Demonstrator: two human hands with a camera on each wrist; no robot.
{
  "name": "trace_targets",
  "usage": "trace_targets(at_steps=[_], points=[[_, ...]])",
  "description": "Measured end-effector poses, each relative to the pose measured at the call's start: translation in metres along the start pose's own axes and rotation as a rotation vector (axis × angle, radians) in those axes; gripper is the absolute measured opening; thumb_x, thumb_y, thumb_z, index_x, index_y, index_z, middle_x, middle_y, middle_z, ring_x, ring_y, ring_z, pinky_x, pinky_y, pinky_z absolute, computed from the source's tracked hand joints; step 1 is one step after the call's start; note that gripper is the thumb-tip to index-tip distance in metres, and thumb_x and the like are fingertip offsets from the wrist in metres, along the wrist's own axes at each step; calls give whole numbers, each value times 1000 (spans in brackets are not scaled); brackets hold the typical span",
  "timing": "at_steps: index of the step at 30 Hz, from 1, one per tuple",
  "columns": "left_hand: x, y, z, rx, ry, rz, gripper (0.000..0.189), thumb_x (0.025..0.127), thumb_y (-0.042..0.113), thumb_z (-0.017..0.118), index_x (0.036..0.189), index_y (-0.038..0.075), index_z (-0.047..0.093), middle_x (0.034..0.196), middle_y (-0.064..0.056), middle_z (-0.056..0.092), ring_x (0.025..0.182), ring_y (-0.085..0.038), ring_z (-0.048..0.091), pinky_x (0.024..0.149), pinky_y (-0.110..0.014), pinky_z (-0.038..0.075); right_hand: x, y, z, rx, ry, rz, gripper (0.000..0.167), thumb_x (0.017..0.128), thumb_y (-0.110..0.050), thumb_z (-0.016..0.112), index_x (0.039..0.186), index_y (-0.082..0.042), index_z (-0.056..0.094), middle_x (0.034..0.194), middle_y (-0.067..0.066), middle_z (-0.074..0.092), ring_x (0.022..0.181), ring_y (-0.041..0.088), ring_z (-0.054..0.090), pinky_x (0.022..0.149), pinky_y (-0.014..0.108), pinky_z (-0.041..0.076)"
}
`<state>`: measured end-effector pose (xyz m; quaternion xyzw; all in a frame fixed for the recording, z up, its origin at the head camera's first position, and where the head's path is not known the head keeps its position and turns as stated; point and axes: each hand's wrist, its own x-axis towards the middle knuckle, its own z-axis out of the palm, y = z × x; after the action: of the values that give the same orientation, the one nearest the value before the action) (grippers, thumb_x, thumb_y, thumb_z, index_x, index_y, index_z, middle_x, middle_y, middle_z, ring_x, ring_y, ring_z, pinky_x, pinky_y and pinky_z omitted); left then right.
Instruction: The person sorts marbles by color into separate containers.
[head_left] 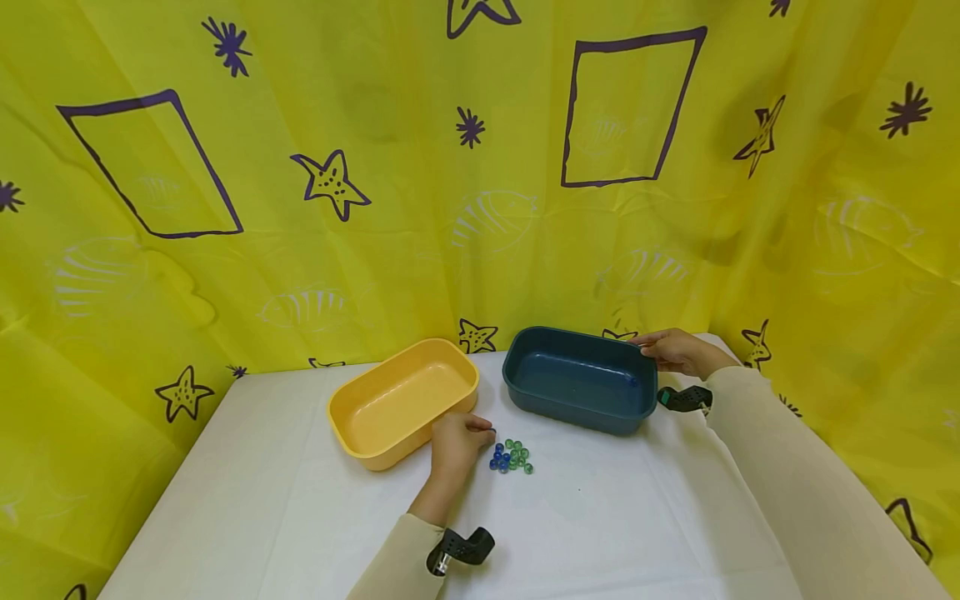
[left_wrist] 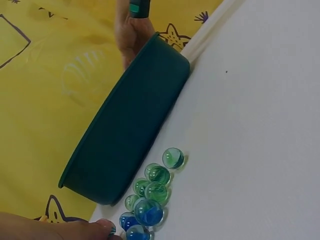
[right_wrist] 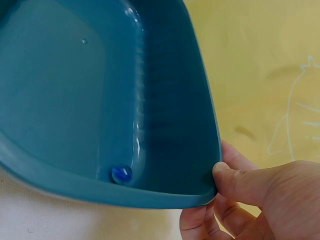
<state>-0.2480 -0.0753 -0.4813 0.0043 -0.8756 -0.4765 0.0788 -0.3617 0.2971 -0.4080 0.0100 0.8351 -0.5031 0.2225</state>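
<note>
My left hand (head_left: 454, 446) pinches a blue marble (head_left: 492, 431) between thumb and fingertips, beside the front right side of the yellow plastic bin (head_left: 352, 432). Just right of those fingertips, several blue marbles (head_left: 498, 458) and green marbles (head_left: 522, 454) lie in a loose cluster on the white cloth. My right hand (head_left: 678, 353) grips the right end of a dark teal bin (head_left: 577, 412). Seen from the right wrist, its thumb (right_wrist: 235, 182) presses the rim while other fingers curl outside the wall. One blue marble (right_wrist: 121, 174) lies inside the teal bin, near that end.
A white cloth (head_left: 600, 517) covers the table. Yellow curtains (head_left: 405, 275) with starfish and fish drawings hang behind the bins and along both sides. Each forearm wears a black wrist device (head_left: 468, 546) near the cuff.
</note>
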Motion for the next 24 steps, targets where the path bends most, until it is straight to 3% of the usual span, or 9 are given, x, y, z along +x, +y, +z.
trace_targets(at_steps=[5, 8, 17, 24], points=[[1, -2, 1, -89, -16, -29, 8, 75, 1, 82, 82, 0, 78, 74, -9, 74, 71, -15, 71, 64, -24, 58, 0, 0, 1, 3, 8, -5, 47, 103, -4, 45, 148, 8, 33, 137, 23, 54, 86, 4, 62, 82, 23, 58], [2, -2, 2, -147, -33, -86, 9, 76, 2, 81, 84, 0, 78, 78, -10, 75, 75, -16, 72, 68, -25, 60, 0, 0, 1, 3, 21, -2, 47, 103, -4, 46, 147, 8, 35, 130, 19, 58, 85, 6, 61, 79, 21, 57], [6, 0, 0, -445, -129, -261, 17, 84, -1, 74, 99, -9, 74, 95, -19, 74, 84, -20, 74, 77, -31, 61, 0, 1, -1, 0, -9, -17, 47, 104, -4, 44, 147, 9, 33, 146, 29, 42, 89, 6, 63, 83, 22, 57], [8, 9, -1, -484, -168, -323, 18, 86, 0, 73, 102, -7, 74, 98, -18, 74, 86, -21, 74, 77, -30, 61, 0, 1, -2, 14, -1, -7, 47, 103, -4, 45, 148, 7, 34, 133, 22, 57, 86, 7, 63, 80, 22, 57]])
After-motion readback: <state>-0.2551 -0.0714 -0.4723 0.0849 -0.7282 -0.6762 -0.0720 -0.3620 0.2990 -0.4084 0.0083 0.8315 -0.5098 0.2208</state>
